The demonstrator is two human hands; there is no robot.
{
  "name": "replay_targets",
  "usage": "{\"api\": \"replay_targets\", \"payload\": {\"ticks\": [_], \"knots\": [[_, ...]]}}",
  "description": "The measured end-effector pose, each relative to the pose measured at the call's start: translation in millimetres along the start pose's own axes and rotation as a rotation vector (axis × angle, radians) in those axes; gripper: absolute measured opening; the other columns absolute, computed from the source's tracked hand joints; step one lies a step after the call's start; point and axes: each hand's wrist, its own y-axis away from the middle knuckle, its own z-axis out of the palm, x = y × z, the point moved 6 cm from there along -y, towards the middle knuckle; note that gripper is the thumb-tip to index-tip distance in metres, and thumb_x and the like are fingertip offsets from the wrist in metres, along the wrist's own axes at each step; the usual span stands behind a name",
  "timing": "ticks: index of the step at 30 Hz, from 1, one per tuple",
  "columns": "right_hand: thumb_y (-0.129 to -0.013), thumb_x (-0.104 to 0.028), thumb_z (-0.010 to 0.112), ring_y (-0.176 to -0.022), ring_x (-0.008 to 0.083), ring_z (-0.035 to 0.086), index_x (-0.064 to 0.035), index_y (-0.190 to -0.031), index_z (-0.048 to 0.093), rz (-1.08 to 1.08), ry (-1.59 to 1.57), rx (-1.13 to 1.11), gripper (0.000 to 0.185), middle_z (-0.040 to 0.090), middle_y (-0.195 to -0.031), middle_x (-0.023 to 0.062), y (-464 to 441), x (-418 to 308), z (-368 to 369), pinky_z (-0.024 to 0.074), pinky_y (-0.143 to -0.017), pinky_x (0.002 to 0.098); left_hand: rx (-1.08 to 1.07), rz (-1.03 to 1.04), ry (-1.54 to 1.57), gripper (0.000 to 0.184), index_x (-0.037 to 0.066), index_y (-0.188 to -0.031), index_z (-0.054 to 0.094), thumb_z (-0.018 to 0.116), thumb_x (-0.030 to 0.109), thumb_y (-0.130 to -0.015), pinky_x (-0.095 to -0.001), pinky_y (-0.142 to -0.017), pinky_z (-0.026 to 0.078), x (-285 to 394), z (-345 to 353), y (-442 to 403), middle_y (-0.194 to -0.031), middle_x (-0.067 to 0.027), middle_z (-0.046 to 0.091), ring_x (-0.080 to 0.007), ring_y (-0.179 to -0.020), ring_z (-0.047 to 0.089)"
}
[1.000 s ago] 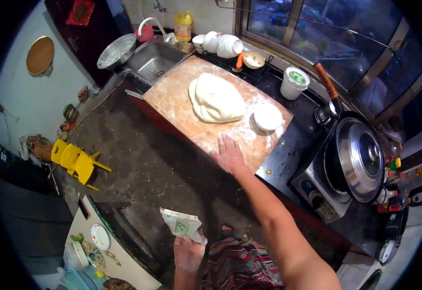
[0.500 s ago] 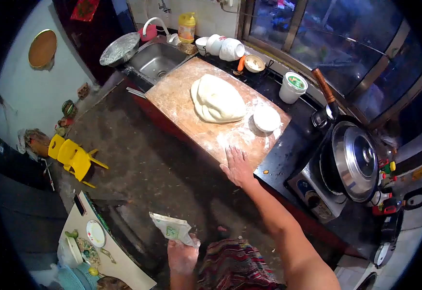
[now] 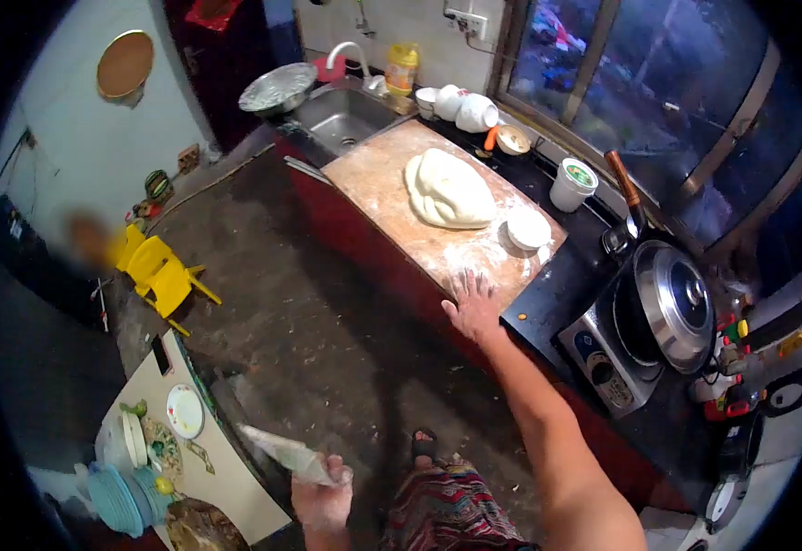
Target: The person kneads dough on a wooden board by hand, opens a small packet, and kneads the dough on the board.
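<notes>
My left hand (image 3: 322, 496) grips a pale bag with green print (image 3: 286, 452) at its lower end, over the floor beside the small table. My right hand (image 3: 474, 306) lies with its fingers spread on the near edge of the floured wooden board (image 3: 378, 184). A large lump of pale dough (image 3: 449, 188) rests on the board beyond that hand. Close to the dough's right side is a white bowl (image 3: 528, 228), also on the board. Flour is scattered around the bowl and by my right fingers.
A lidded wok (image 3: 672, 298) sits on a cooker (image 3: 607, 363) at the right. Behind the board are a white tub (image 3: 572, 186), bowls and a sink (image 3: 346, 119). Left are a yellow chair (image 3: 167, 275) and a small table (image 3: 226, 459) with dishes.
The view has shifted, so the board sits farther right. My right hand has its fingers more spread on the board's edge. The bag in my left hand has swung lower and toward the small table.
</notes>
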Motion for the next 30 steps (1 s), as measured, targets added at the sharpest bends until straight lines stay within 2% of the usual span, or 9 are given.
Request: {"api": "replay_targets", "payload": {"ticks": [1,3,5,7,14,17,20,26,30], "knots": [[-0.097,-0.051,0.043,-0.144,0.0413,0.024,-0.0065,-0.153,0.026,0.038,-0.011,0.054,0.073,0.026,-0.157,0.0207,19,-14,-9,0.0199,-0.116,0.0511,-0.026,0.025,0.036,0.026,0.007,-0.112,0.060,0.065,0.015,-0.088,-0.0380,-0.074,0.045,12,-5,15,-0.095,-0.0087,0.060,-0.0252,-0.085,0.053],[-0.093,-0.035,0.055,-0.112,0.0381,0.058,-0.0042,-0.126,0.058,-0.261,-0.482,0.515,0.046,0.060,-0.124,0.0213,65,-74,-18,0.0433,-0.096,0.0502,-0.081,0.072,0.111,0.024,0.008,-0.112,0.061,0.062,0.018,-0.091,-0.0387,-0.075,0.045,36,-16,47,-0.094,-0.0100,0.060,-0.0263,-0.086,0.053],[-0.093,-0.022,0.056,-0.082,0.0300,0.068,-0.0044,-0.098,0.067,-0.485,-0.890,0.040,0.022,0.070,-0.090,0.0134,122,-163,-12,0.0534,-0.074,0.0403,-0.100,0.109,0.196,0.025,0.010,-0.112,0.062,0.063,0.021,-0.090,-0.0387,-0.076,0.044,63,-37,89,-0.097,-0.0092,0.061,-0.0265,-0.087,0.053],[-0.096,-0.024,0.056,-0.075,0.0106,0.062,-0.0032,-0.094,0.066,-0.596,-1.201,-0.382,0.024,0.065,-0.078,0.0049,221,-261,-54,0.0515,-0.072,0.0295,-0.081,0.171,0.193,0.026,0.012,-0.112,0.062,0.065,0.022,-0.088,-0.0387,-0.078,0.044,91,-55,136,-0.101,-0.0078,0.062,-0.0261,-0.091,0.055],[-0.086,-0.023,0.072,-0.079,0.0087,0.054,-0.0039,-0.109,0.060,-1.204,-1.171,-0.946,0.032,0.060,-0.101,0.0018,532,-470,-91,0.0467,-0.073,0.0277,0.349,0.661,0.014,0.039,0.009,-0.126,0.054,0.067,0.013,-0.089,-0.0387,-0.086,0.048,198,-129,364,-0.129,-0.0067,0.056,-0.0222,-0.110,0.056],[-0.082,-0.021,0.076,-0.077,0.0072,0.053,-0.0044,-0.114,0.057,-1.279,-1.154,-1.060,0.040,0.059,-0.099,0.0009,652,-538,-54,0.0454,-0.072,0.0265,0.398,0.846,-0.009,0.038,0.008,-0.127,0.053,0.064,0.008,-0.091,-0.0369,-0.086,0.048,237,-155,483,-0.126,-0.0082,0.057,-0.0213,-0.107,0.057],[-0.085,-0.012,0.073,-0.074,0.0060,0.053,-0.0059,-0.101,0.059,-1.344,-1.058,-1.191,0.022,0.059,-0.087,-0.0023,757,-592,-20,0.0437,-0.066,0.0238,0.504,1.041,-0.029,0.034,0.007,-0.126,0.054,0.061,0.007,-0.093,-0.0357,-0.083,0.047,257,-196,586,-0.121,-0.0060,0.060,-0.0187,-0.101,0.057],[-0.087,-0.009,0.069,-0.072,0.0049,0.055,-0.0069,-0.098,0.060,-1.357,-0.985,-1.464,0.015,0.060,-0.084,-0.0026,870,-652,3,0.0451,-0.061,0.0230,0.810,1.184,-0.004,0.024,0.003,-0.118,0.060,0.060,0.007,-0.094,-0.0344,-0.081,0.049,271,-224,681,-0.111,-0.0069,0.064,-0.0183,-0.095,0.060],[-0.087,-0.007,0.068,-0.075,0.0051,0.057,-0.0056,-0.099,0.057,-1.623,-0.921,-1.352,0.016,0.060,-0.084,-0.0003,913,-705,26,0.0464,-0.059,0.0232,0.919,1.175,-0.049,0.027,0.002,-0.118,0.059,0.063,0.007,-0.092,-0.0341,-0.082,0.051,301,-251,714,-0.110,-0.0072,0.065,-0.0174,-0.093,0.062]]}}
